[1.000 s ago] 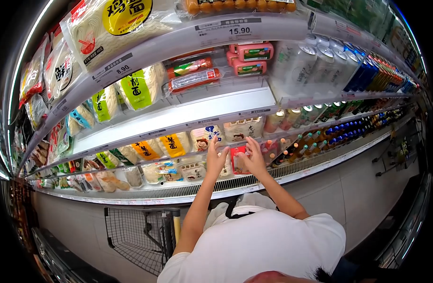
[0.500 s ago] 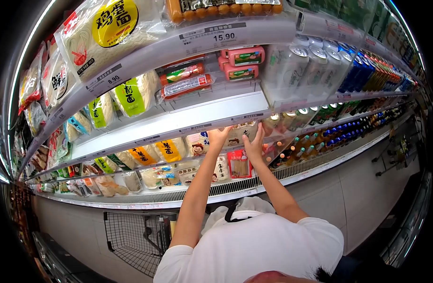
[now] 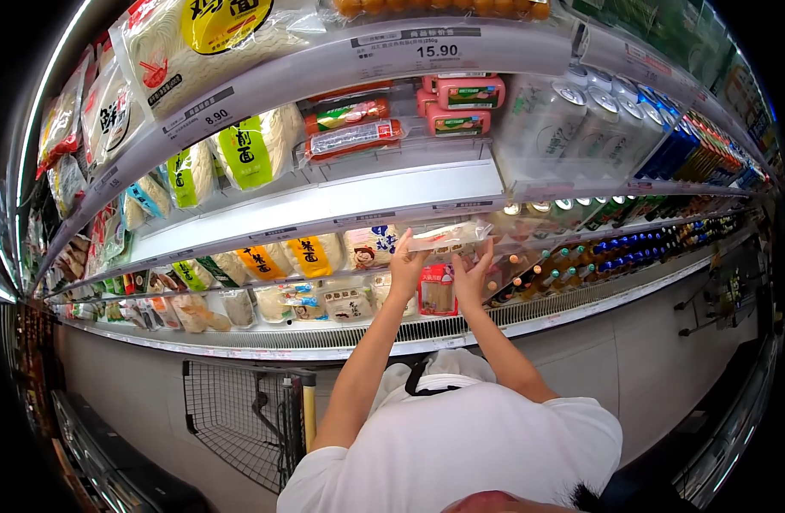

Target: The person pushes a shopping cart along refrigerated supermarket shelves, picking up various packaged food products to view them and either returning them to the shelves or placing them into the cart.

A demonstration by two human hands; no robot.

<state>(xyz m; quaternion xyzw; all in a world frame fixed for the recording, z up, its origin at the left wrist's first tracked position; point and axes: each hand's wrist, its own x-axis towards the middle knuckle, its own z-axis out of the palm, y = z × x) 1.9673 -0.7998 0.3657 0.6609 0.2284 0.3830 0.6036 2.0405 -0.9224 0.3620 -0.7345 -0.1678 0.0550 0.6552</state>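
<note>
Two hands, one pale pack
The left hand (image 3: 405,267) grasps one end of the pale pack (image 3: 448,237), and the right hand (image 3: 472,275) has the other, fingers part-curled, neither clenched. The pack lies nearly flat between them, edge toward us, in front of the lower shelves. Both arms reach forward, elbows slightly bent, wrists raised. Just below, between the wrists, sits a red packet (image 3: 438,295); the shopping cart (image 3: 239,410) stands to the left.
</note>
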